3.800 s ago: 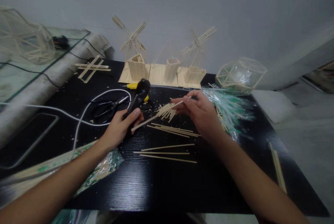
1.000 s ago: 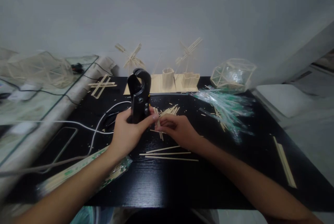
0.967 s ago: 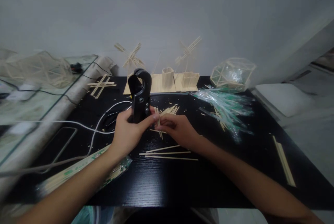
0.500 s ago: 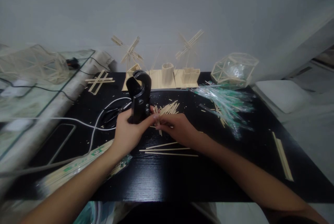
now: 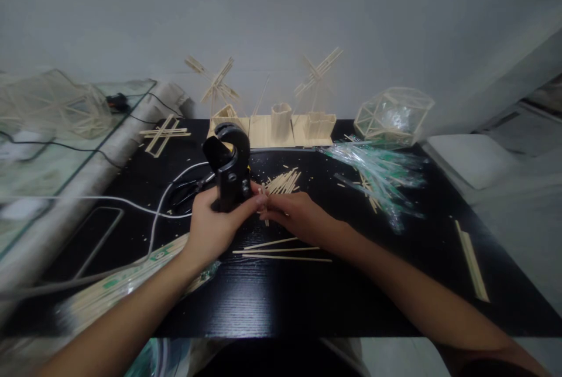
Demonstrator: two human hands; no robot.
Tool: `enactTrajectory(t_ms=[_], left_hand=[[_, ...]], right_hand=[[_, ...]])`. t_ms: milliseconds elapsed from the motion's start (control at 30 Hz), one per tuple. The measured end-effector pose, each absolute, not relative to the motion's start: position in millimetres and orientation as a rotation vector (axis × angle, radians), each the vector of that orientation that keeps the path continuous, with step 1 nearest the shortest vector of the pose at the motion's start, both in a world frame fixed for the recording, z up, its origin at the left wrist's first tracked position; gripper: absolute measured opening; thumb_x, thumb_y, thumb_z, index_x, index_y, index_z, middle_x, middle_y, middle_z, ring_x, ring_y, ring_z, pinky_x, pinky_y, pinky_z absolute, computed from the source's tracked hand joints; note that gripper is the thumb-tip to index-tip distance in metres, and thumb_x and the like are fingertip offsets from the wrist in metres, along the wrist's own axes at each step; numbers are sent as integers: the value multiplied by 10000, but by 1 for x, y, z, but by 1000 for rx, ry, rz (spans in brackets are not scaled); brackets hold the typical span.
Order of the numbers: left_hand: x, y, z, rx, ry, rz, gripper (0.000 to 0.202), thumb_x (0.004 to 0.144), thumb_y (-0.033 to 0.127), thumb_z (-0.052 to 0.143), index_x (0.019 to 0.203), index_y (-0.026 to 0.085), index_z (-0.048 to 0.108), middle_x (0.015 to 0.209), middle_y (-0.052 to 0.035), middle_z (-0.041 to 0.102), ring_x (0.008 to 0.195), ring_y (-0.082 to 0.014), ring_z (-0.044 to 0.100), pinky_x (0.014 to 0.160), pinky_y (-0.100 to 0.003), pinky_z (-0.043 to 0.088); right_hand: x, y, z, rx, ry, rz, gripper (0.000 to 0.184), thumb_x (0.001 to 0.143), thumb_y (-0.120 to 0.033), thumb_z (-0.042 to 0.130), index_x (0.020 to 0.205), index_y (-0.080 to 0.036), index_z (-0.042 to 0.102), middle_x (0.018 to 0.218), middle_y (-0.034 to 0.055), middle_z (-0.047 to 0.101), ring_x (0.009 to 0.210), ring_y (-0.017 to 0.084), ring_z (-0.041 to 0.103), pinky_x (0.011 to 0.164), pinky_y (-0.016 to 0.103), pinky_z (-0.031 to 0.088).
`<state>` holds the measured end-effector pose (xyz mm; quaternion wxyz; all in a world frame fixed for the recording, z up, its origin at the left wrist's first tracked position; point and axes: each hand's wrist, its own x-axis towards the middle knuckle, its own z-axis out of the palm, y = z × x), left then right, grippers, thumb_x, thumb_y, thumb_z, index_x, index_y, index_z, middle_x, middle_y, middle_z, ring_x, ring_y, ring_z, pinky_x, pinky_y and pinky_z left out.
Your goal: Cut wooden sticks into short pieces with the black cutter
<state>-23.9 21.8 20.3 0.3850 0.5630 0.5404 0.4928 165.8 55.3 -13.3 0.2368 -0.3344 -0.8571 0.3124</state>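
Left hand [image 5: 215, 222]: grip clamped round the handle of a black hook-headed hand cutter [image 5: 233, 181], hook up, held above the black wood-grain worktop [image 5: 281, 307]. Right hand [image 5: 298, 213]: grip pinched on a small bunch of thin pale wooden sticks [image 5: 266, 222], near upright, just right of the cutter. Left thumb tip at the same bunch; fingers hide the stick count. Pile of short pale wooden sticks [image 5: 285, 181] just beyond the hands. Three long thin pale sticks [image 5: 285, 258] on the near side. Crumpled clear-and-green plastic wrappers [image 5: 377, 166] off right.
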Motion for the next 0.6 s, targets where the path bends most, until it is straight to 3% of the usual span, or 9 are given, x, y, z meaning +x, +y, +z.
enactTrajectory(t_ms=[333,600], left_hand=[[-27,22,11,1376,1295,1301,200,765,327,830,880,187,745,908,-43,790,902,-231,754,908,-380,605],[-24,21,13,1351,1280,1322,211,767,336,824,890,182,750,911,-53,792,891,-248,757,880,-394,617]], right_hand=[[164,52,-17,-903,-2282,890,92,992,-195,605,999,-189,697,993,44,788,910,165,734,838,256,506],[164,53,-24,-846,-2259,826,118,989,-209,617,939,-164,714,894,46,777,809,149,721,767,229,497]])
